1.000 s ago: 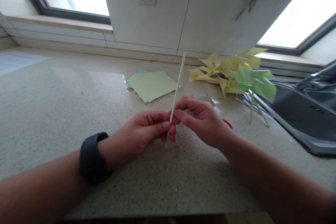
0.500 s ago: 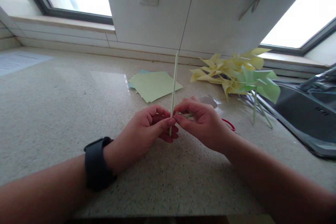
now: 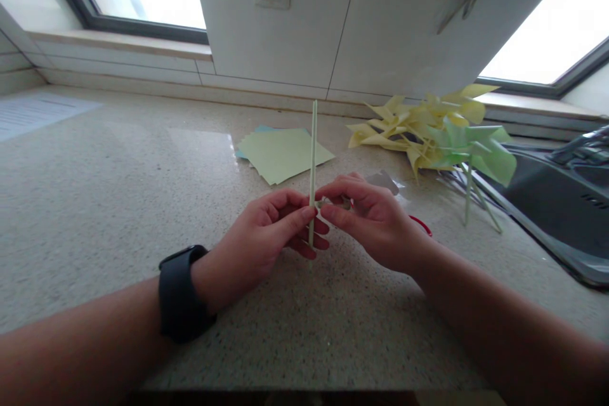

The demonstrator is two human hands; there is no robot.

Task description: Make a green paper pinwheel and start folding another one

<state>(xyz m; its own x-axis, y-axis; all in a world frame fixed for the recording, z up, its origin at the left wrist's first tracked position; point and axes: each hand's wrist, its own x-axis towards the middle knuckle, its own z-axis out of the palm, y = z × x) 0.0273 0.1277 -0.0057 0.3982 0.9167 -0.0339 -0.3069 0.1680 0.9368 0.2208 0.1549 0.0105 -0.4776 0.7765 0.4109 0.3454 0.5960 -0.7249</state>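
My left hand (image 3: 271, 225) pinches a slim pale green stick (image 3: 313, 146) near its lower end, thumb in front and the other fingers behind it. The stick stands almost upright above the counter. Close against it on the right, my right hand (image 3: 366, 216) is curled, with thumb and forefinger nearly meeting at the stick. Between those fingers shows a small pale thing (image 3: 339, 203), mostly hidden, whose kind I cannot make out. Beyond both hands lies a stack of light green and blue paper sheets (image 3: 285, 155).
Yellow paper pinwheels (image 3: 419, 124) lie at the back right, with a green pinwheel (image 3: 480, 146) in front. A sink (image 3: 561, 203) borders the counter's right side. A red loop (image 3: 421, 225) shows behind my right wrist. A printed sheet (image 3: 42, 113) lies at far left.
The stick has tipped slightly leftward, now closer to vertical. My right thumb and forefinger have parted a little beside it. The whole view has shifted slightly.
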